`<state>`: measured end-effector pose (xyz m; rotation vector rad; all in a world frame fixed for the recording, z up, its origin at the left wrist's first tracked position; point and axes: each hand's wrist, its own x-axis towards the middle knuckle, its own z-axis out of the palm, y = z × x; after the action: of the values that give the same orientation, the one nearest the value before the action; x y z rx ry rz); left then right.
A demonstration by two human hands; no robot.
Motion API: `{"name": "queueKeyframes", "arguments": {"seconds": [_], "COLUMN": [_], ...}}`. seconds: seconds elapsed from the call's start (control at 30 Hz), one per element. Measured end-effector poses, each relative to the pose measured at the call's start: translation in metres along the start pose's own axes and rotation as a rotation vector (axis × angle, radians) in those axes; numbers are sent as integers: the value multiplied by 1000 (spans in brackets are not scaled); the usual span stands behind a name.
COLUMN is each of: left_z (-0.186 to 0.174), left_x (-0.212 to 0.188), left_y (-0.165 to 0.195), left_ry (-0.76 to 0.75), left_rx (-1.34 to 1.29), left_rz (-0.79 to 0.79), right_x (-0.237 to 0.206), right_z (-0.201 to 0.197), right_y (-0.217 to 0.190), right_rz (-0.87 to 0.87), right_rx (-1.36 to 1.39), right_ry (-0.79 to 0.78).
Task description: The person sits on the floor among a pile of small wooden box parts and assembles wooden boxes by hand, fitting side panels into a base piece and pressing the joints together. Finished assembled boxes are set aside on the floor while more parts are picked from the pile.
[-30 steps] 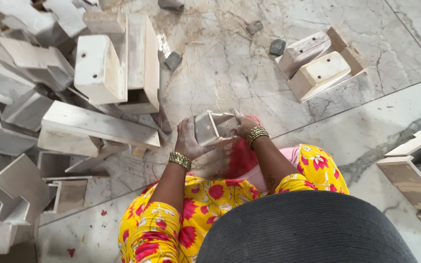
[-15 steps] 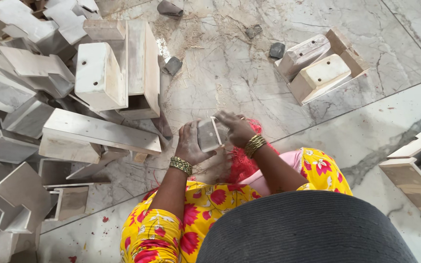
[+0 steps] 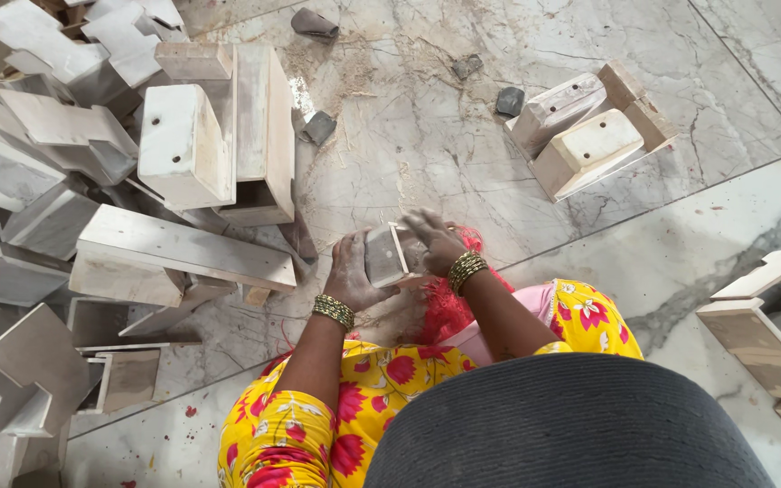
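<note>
I hold a small pale wooden box-shaped piece (image 3: 384, 255) above my lap. My left hand (image 3: 352, 275) grips its left side, with a gold bangle at the wrist. On the piece's right edge rests my right hand (image 3: 434, 242), fingers curled over the top; whether it holds a bit of sandpaper is hidden. Both hands are dusty. A red cloth (image 3: 449, 307) lies under my right wrist. My yellow flowered sleeves and lap fill the lower middle.
A big heap of pale wooden pieces (image 3: 92, 181) covers the left of the marble floor (image 3: 409, 136). Two finished pieces (image 3: 585, 136) lie at the upper right. More wooden parts (image 3: 775, 334) sit at the right edge. Small grey scraps (image 3: 320, 126) and sawdust lie ahead.
The wooden piece has been turned in my hands and shifted slightly. My right hand has slid along its right edge. The view has drifted a little.
</note>
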<state>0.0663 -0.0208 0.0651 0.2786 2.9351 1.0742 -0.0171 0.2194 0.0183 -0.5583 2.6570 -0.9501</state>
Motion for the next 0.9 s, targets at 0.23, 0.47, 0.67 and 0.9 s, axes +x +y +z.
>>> {"name": "queueKeyframes", "arguments": {"seconds": [0.23, 0.47, 0.67, 0.9], "left_z": [2, 5, 3, 1], "left_x": [1, -1, 5, 1], "left_y": [-3, -4, -11, -28], "left_ry": [-24, -36, -122, -34], "left_rx": [33, 61, 92, -4], "left_rz": [-52, -47, -186, -130], "right_x": [-1, -2, -2, -2], "right_z": [-1, -4, -6, -1], "right_y": [2, -2, 2, 8], "right_rz": [398, 331, 357, 282], "right_rx": [87, -25, -106, 16], "right_ry": [41, -46, 87, 255]}}
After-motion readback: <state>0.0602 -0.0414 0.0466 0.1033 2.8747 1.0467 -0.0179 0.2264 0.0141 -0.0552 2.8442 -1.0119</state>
